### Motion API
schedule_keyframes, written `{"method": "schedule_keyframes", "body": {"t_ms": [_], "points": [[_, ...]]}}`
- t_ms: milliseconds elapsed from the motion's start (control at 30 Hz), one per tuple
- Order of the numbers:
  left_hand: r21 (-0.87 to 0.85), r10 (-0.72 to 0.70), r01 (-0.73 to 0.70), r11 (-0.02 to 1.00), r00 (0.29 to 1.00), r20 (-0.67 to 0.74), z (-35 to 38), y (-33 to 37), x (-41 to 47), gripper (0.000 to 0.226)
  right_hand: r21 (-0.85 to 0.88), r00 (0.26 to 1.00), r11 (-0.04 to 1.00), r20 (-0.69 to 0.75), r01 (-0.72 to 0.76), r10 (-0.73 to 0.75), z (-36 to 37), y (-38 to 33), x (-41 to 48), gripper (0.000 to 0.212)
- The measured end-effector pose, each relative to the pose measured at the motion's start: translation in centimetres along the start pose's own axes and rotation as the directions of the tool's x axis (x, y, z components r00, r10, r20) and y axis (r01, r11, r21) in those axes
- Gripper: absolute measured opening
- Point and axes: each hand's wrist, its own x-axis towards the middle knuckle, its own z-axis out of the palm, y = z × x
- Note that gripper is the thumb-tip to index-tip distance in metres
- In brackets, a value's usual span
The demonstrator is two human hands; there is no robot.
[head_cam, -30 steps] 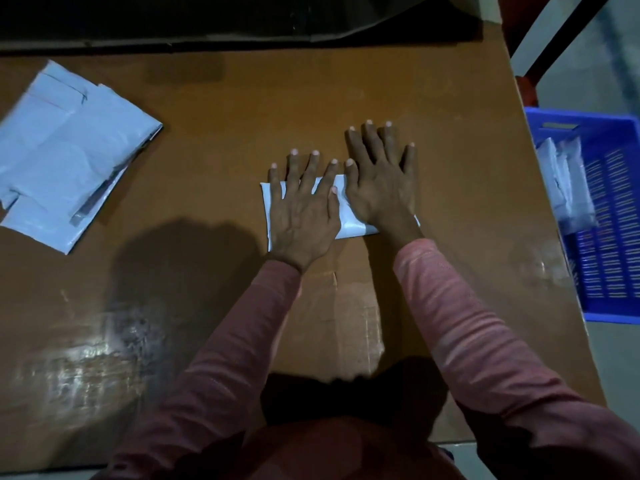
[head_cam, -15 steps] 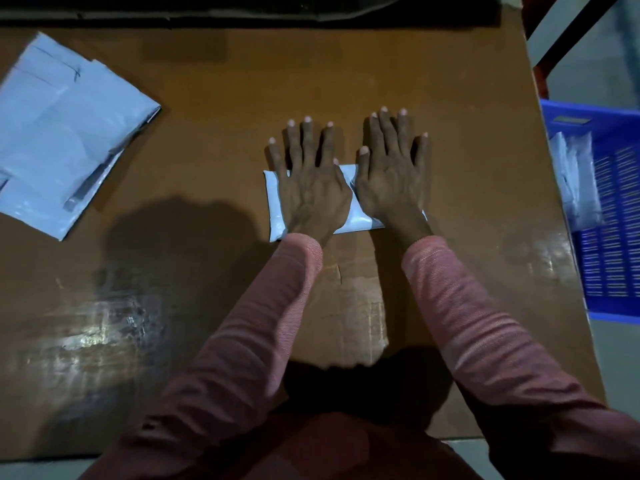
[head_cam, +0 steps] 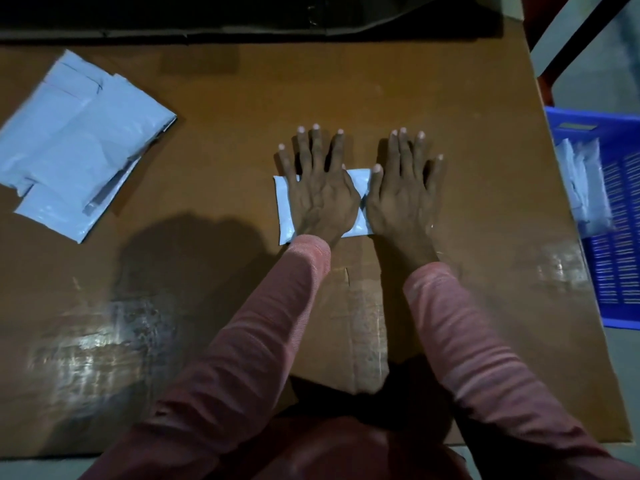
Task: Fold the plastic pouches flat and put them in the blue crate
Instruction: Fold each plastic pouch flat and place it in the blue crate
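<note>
My left hand (head_cam: pixel 322 199) and right hand (head_cam: pixel 401 199) press flat, fingers straight, on the pouch (head_cam: pixel 284 216). It's light, slick, springy plastic; I'd pinch its folded edge.

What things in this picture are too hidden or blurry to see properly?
Head view:
Folded pouch: mostly covered by the left hand and right hand, so its folds are hidden.
Blue crate: cut off by the right edge; its fill is unknown.
Pouches in the crate: blurred, uncountable.
Pouch pile: cut by the left edge, overlapping, uncountable.
</note>
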Motion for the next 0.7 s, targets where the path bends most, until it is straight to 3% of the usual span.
{"method": "schedule_keyframes", "body": {"t_ms": [467,700], "points": [[-0.015,0.020,-0.020,1.000,1.000,-0.018,0.9,-0.4,0.1,0.063,-0.044,0.999,0.999,0.044,-0.016,0.018,0.4,-0.6,2.8,0.062],[0.004,0.032,-0.032,0.999,0.999,-0.011,1.1,-0.3,0.1,0.064,0.024,0.997,0.999,0.060,-0.048,0.047,0.7,-0.4,2.6,0.061]]}}
